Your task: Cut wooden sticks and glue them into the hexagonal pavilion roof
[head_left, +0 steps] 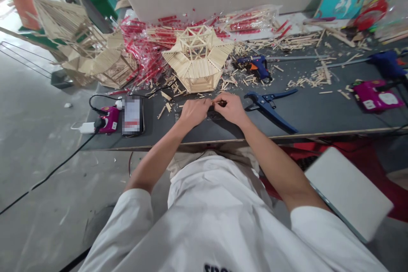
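Observation:
Close together over the front part of the dark table, my left hand (pixel 195 113) and my right hand (pixel 230 109) both have their fingertips pinched. Something small and brownish shows between them, too small to name. Just behind my hands stands a six-sided model building (pixel 200 68) made of thin wooden sticks, with flared roof panels and an open lattice top. To the right of my right hand lies a blue pipe cutter (pixel 270 108), its handles spread. A blue glue gun (pixel 262 68) with an orange trigger rests behind the cutter.
A phone (pixel 132 115) and a purple power strip (pixel 110 120) lie at left. Another purple power strip (pixel 378 95) and a second blue glue gun (pixel 387 63) are at right. Red-and-clear plastic wrappers (pixel 143 46) and stick scraps (pixel 314 76) litter the back. A larger stick model (pixel 92 51) stands left.

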The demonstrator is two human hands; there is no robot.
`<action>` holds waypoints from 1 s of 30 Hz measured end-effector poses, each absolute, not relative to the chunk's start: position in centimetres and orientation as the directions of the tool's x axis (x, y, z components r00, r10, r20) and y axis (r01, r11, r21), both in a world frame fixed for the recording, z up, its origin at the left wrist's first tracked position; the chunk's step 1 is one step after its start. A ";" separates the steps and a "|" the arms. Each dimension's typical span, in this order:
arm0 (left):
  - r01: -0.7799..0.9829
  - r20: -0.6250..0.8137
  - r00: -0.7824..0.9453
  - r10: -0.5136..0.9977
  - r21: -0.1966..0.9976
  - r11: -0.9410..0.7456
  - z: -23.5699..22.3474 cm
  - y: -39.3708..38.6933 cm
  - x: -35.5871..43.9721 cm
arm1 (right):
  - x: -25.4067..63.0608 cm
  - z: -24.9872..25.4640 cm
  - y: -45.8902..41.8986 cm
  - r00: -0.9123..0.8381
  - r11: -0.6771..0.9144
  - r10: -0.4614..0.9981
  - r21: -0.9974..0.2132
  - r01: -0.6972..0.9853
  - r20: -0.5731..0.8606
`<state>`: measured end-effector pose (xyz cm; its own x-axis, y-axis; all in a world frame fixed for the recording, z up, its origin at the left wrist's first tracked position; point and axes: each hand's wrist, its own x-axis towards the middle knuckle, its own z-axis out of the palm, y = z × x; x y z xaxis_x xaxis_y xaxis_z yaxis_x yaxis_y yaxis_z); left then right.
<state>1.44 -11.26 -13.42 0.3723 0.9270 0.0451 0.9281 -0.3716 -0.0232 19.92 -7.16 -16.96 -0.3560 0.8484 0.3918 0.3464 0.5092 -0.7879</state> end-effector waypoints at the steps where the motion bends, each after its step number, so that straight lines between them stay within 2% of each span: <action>1: 0.925 0.041 0.380 0.924 -0.024 -0.379 -13.4 -11.3 1.5 | 19.9 -17.0 -7.2 -0.349 0.500 0.854 -0.792 0.350 0.385; 11: 0.887 0.064 0.458 0.887 -0.100 -0.451 -13.4 -11.4 1.3 | 19.8 -17.1 -7.5 -0.276 0.411 0.904 -0.841 0.352 0.326; 15: 0.882 0.165 0.470 0.867 -0.134 -0.453 -12.8 -11.7 0.8 | 19.5 -16.9 -7.4 -0.276 0.376 0.915 -0.868 0.325 0.293; 19: 0.892 0.302 0.449 0.841 -0.093 -0.443 -12.4 -11.9 -0.3 | 20.6 -15.4 -8.6 -0.247 0.386 0.915 -0.871 0.304 0.320; 22: 0.908 0.381 0.397 0.835 -0.027 -0.419 -12.6 -12.0 -1.1 | 23.6 -13.2 -10.1 -0.204 0.484 0.874 -0.769 0.417 0.440; 25: 0.923 0.444 0.309 0.841 0.072 -0.377 -12.9 -12.1 -1.3 | 28.3 -11.3 -10.8 -0.193 0.471 0.870 -0.646 0.601 0.454; 28: 0.919 0.484 0.263 0.835 0.138 -0.369 -13.0 -12.2 -1.2 | 33.6 -11.3 -10.3 -0.241 0.429 0.889 -0.523 0.737 0.390; 30: 0.913 0.502 0.252 0.827 0.160 -0.376 -13.0 -12.2 -1.2 | 36.8 -12.3 -9.5 -0.319 0.423 0.902 -0.448 0.788 0.290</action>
